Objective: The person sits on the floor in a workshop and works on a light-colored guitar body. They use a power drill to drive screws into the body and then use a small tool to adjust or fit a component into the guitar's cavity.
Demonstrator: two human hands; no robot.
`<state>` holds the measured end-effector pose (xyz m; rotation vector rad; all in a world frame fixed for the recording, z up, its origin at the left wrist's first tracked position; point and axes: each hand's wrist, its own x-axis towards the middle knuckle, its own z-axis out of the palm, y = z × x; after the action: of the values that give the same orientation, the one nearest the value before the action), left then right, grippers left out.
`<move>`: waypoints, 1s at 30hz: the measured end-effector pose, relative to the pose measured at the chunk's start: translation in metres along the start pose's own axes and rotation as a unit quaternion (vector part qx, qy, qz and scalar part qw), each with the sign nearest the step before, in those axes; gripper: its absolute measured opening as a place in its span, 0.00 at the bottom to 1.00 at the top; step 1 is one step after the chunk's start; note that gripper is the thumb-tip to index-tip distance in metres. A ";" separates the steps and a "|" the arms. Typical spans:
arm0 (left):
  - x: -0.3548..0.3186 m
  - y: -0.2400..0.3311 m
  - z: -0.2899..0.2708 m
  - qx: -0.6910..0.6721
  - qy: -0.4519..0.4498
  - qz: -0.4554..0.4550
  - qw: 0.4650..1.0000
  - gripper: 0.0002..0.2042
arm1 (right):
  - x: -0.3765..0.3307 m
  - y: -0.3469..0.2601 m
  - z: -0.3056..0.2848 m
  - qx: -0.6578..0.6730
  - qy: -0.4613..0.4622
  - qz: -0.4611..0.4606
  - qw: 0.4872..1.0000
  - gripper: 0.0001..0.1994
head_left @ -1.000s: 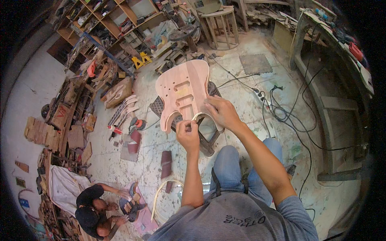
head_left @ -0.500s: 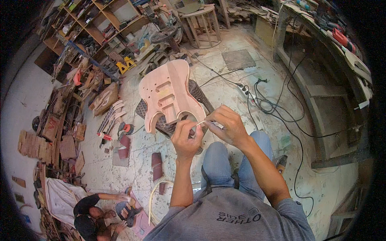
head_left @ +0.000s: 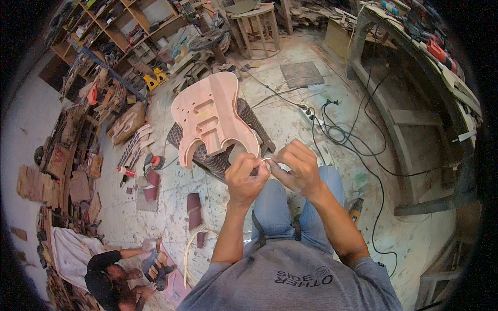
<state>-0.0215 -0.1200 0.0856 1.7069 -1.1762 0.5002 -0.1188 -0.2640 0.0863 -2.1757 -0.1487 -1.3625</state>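
An unfinished electric guitar body point(head_left: 228, 111) of pale, bare wood rests on a black patterned stool point(head_left: 254, 122) before my knees. Just off its near right horn, my left hand point(head_left: 244, 179) and my right hand point(head_left: 296, 168) are close together. Both hands pinch a thin cream-coloured strip point(head_left: 265, 159), which bows slightly between the fingertips. My fingers cover most of what they grip. Whether the strip touches the guitar body I cannot tell. A pale strip curving on the floor point(head_left: 189, 249) shows beside my left elbow; any link to the held piece is hidden.
At lower left another person point(head_left: 111, 277) holds a tool over a pink board. Sandpaper pieces point(head_left: 193, 210) and a round sander point(head_left: 154, 160) lie to the left. Black cables point(head_left: 342, 135) and a power strip point(head_left: 314, 120) cross the floor at right, near a workbench point(head_left: 415, 119).
The view has shifted slightly, moving the surroundings left and up. Relative to the guitar body, my hands have moved a little right and away from its horn, still pinching the strip.
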 end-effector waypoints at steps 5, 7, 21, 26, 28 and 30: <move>0.001 -0.001 0.004 0.003 0.025 0.032 0.999 0.06 | -0.001 -0.004 0.000 -0.020 0.019 -0.019 0.999 0.11; 0.000 -0.002 0.004 0.002 0.024 0.034 0.999 0.06 | -0.001 -0.005 0.001 -0.012 0.027 -0.024 0.999 0.11; 0.005 0.001 -0.001 -0.003 0.007 0.030 1.000 0.06 | -0.017 0.001 -0.012 0.108 -0.022 0.153 0.982 0.14; 0.008 0.004 0.006 0.011 -0.009 0.053 0.998 0.06 | -0.025 0.002 -0.029 0.294 -0.009 0.347 0.891 0.10; 0.008 0.006 0.009 -0.007 -0.014 0.053 0.998 0.05 | -0.027 0.002 -0.033 0.286 -0.022 0.350 0.892 0.10; 0.007 0.010 0.011 -0.061 -0.023 0.008 0.998 0.05 | -0.028 0.001 -0.034 0.313 -0.001 0.362 0.878 0.09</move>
<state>-0.0290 -0.1332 0.0907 1.6130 -1.2290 0.3920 -0.1592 -0.2765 0.0731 -1.4463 0.1932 -0.7321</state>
